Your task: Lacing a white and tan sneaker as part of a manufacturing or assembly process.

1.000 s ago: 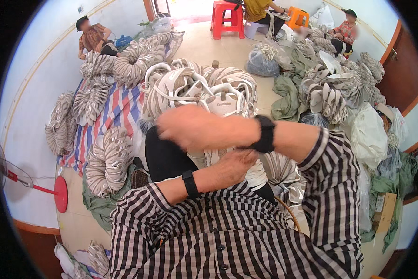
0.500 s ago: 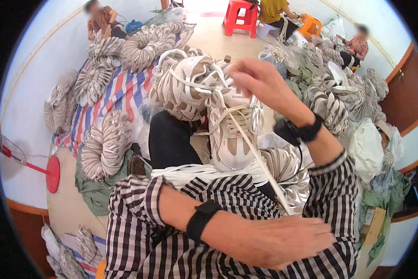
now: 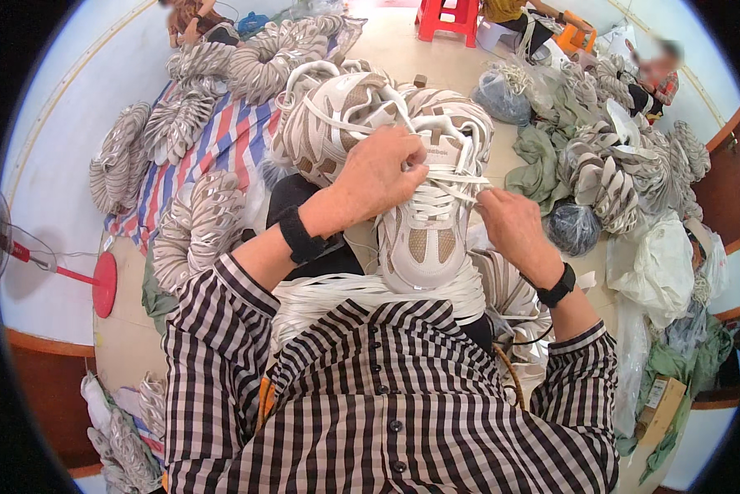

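A beige and white sneaker [image 3: 423, 257] lies in front of me, toe toward my body, laces crossing its tongue. My left hand [image 3: 382, 169] is over the left eyelets, fingers curled and pinched on the white shoelace; its fingertips are partly hidden. To the right of the eyelets, my right hand [image 3: 516, 229] pinches the same shoelace [image 3: 456, 177] between thumb and finger. Several more beige sneakers [image 3: 324, 115] are bunched behind and to the left of this one. A bundle of loose white laces [image 3: 329, 305] lies across my lap.
Coiled bundles of shoe parts [image 3: 197, 230] lie at the left, some on a striped sheet [image 3: 221, 140]. More pieces [image 3: 600, 181] are piled at right, near a white plastic bag [image 3: 654, 259]. A red fan stand [image 3: 104, 284] is at left. Other people sit at the back near a red stool [image 3: 448, 20].
My left hand has swung from the lower right up to the shoe's left eyelets. My right hand has come down from above the tongue to the right side. The long taut lace no longer stretches toward me.
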### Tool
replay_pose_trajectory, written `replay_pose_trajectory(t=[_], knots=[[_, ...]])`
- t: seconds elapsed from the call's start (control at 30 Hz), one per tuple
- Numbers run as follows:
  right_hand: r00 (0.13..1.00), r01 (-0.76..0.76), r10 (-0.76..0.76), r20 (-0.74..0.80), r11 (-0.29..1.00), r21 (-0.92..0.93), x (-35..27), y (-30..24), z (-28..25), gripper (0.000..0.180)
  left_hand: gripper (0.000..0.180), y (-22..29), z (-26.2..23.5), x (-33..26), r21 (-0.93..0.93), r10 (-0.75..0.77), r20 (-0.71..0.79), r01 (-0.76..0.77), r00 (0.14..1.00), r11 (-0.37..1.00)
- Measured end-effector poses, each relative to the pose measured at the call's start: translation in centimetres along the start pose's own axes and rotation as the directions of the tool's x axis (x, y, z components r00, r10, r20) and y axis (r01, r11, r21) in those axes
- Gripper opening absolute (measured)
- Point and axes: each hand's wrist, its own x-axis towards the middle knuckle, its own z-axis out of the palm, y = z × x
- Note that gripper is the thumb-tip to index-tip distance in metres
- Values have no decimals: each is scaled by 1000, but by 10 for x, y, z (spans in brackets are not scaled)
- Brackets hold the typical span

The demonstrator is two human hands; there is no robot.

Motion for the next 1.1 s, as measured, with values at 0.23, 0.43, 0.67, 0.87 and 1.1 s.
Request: replay_pose_trajectory(t=[0.23, 0.43, 0.67, 0.87, 1.1], knots=[[915, -121, 182, -360, 975, 186, 26, 0, -6, 5, 13, 6, -1, 6, 216, -69, 119, 42, 991, 975], [830, -174, 468, -304, 734, 656, 35, -2, -4, 15, 12, 1, -2, 8, 29, -106, 130, 103, 986, 994], [780, -85, 535, -326, 605, 792, 40, -14, -7, 18, 11, -1, -5, 12, -132, -178, 151, 199, 972, 971], [800, -49, 447, -400, 714, 699, 25, -11, -1, 19, 11, -2, -12, 11, -165, -163, 188, 194, 969, 967], [804, -169, 543, -242, 599, 782, 10, -16, 16, 17, 9, 4, -44, -3, -180, -225, 270, 279, 936, 943]])
